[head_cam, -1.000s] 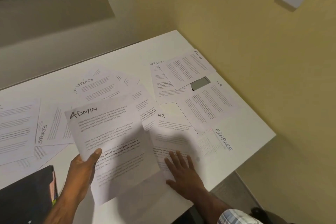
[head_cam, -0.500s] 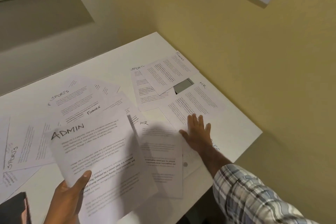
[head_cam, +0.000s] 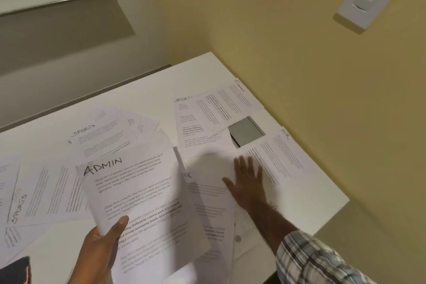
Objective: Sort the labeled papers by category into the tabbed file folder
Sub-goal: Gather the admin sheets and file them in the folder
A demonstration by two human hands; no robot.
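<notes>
Gripped ADMIN sheet (head_cam: 138, 191) in left hand (head_cam: 101, 249), thumb on top, above table (head_cam: 138, 90). Rested right hand (head_cam: 247, 182) flat, fingers spread, on overlapping papers beside HR sheet (head_cam: 276, 163). Noted SPORTS sheet (head_cam: 103, 136) and FINANCE sheet (head_cam: 226, 104) farther out. Saw only a corner of dark folder (head_cam: 13, 270), at lower left.

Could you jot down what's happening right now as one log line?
left hand: holds ADMIN sheet up | right hand: open, flat on HR sheet | table: SPORTS sheet, FINANCE sheet lying loose
</notes>
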